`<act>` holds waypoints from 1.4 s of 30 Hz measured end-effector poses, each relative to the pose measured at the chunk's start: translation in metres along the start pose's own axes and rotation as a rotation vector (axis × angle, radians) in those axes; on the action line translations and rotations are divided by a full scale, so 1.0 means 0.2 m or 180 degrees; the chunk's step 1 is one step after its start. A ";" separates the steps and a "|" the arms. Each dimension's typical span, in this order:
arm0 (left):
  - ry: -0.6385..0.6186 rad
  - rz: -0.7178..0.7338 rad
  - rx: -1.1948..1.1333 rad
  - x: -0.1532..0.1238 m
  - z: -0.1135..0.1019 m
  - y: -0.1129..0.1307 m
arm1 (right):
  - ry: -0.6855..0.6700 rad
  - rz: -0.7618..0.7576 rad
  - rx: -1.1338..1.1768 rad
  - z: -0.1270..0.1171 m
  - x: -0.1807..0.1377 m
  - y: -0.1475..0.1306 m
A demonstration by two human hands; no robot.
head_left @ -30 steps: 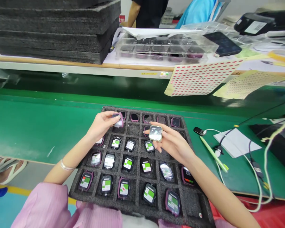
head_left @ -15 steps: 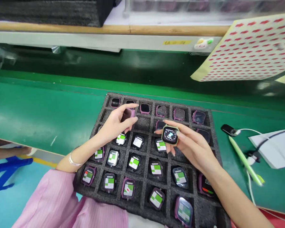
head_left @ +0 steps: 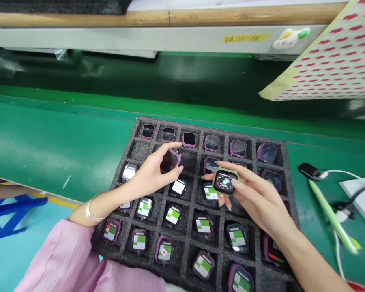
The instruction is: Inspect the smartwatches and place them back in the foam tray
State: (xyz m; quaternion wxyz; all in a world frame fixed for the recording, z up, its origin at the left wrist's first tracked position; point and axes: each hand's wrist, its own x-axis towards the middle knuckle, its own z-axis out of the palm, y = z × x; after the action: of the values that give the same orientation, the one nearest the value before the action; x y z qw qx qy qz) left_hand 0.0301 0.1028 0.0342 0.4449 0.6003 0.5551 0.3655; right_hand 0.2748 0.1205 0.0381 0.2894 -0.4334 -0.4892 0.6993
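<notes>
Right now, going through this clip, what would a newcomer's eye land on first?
The black foam tray filling the lower middle, its grid of cells holding rows of watches, most with green-and-white labels, catches the eye first. Above its centre, the right hand holds up a smartwatch with a lit round dial, while the left hand grips a pink-framed smartwatch. At upper right, a sheet of red dot stickers hangs over the bench edge.

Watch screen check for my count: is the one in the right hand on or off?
On: the watch in the right hand shows a lit round dial on its screen.
</notes>
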 end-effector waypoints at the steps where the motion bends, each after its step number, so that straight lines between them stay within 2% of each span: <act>1: -0.0034 0.0019 0.0054 0.00 0.01 0.00 | -0.0018 0.0010 -0.0004 0.00 0.00 0.00; 11: -0.0263 0.0200 0.0391 -0.04 0.06 0.02 | -0.0450 -0.0053 0.0346 0.02 -0.01 0.03; 17: -0.0282 0.0354 0.0374 -0.04 0.02 0.03 | -0.0395 -0.0244 0.0219 0.03 -0.01 0.03; 23: 0.0121 0.0381 -0.0018 -0.03 -0.02 0.03 | -0.0376 -0.0394 0.0231 0.02 -0.03 0.03; 42: 0.0059 0.0621 0.0237 -0.03 -0.03 0.04 | -0.0426 -0.0543 0.0106 -0.02 -0.05 0.02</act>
State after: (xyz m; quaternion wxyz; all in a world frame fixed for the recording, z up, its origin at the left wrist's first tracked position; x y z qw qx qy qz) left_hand 0.0259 0.0970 0.0439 0.3794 0.6643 0.5112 0.3917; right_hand 0.2827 0.1131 0.0359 0.3217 -0.3377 -0.5308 0.7076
